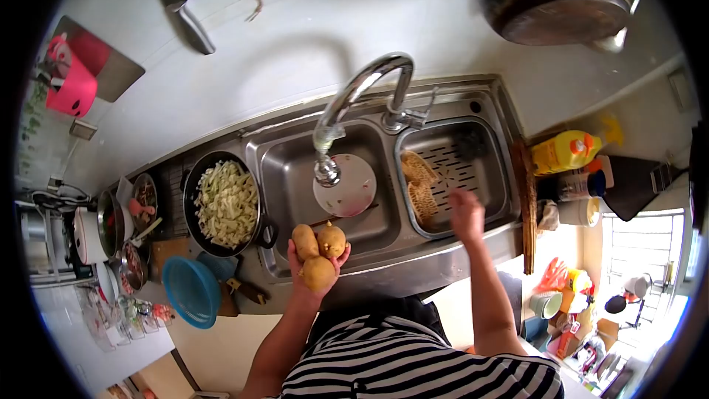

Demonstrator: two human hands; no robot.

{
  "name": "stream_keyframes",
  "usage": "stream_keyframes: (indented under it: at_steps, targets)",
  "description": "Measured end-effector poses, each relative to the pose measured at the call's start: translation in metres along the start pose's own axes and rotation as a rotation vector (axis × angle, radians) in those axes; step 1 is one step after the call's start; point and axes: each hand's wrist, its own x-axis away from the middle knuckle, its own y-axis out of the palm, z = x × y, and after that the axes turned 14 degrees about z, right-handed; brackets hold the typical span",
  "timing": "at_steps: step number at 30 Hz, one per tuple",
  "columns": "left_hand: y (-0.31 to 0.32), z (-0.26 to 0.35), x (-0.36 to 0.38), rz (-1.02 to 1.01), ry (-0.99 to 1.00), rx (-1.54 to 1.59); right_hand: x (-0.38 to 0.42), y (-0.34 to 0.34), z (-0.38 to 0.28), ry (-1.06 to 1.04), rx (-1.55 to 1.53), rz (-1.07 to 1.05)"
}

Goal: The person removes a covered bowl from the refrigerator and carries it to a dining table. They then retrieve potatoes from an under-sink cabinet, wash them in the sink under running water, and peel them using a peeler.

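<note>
Three potatoes (pixel 318 273) rest in my left hand (pixel 312 292), whose fingers curl around them at the front edge of the left sink basin (pixel 284 177). Inside that basin lies a white plate (pixel 354 181) with bits of food on it, and chopsticks (pixel 343 217) lie close by. My right hand (pixel 467 216) is over the front right of the other basin, above a grey drain basket (pixel 484 177). It is blurred, so its fingers cannot be made out. A tan mesh scrubber (pixel 419 185) and a dark scouring pad (pixel 471 145) are in the basket.
A chrome faucet (pixel 369 77) arches over the left basin. To the left stand a pan of chopped pale vegetables (pixel 225 203), a blue plastic basin (pixel 192 292) and a knife (pixel 247 290). A wooden board (pixel 527 207) and yellow spray bottle (pixel 565 153) stand at the right.
</note>
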Motion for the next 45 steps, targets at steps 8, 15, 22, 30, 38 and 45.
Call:
stream_keyframes:
  at_steps: [8, 15, 22, 30, 38, 45]
  targets:
    - [-0.016, 0.005, 0.013, 0.039, 0.248, 0.022, 0.078, 0.219, 0.000, 0.521, 0.041, -0.509]
    - [-0.031, 0.017, 0.021, 0.004, 0.181, 0.145, 0.095, 0.307, 0.065, 0.993, 0.226, -0.396]
    - [-0.030, 0.019, 0.017, 0.039, 0.365, -0.006, 0.111, 0.290, 0.033, 0.810, 0.295, -0.627]
    - [-0.019, 0.019, 0.016, 0.015, 0.217, 0.076, 0.044, 0.191, -0.056, 0.232, 0.471, -0.562]
    - [-0.022, 0.018, 0.007, -0.016, 0.153, 0.076, 0.009, 0.117, -0.100, -0.104, 0.520, -0.535]
    - [-0.018, 0.015, 0.008, -0.012, 0.061, 0.117, 0.000, 0.016, -0.025, 0.623, 0.032, -0.175]
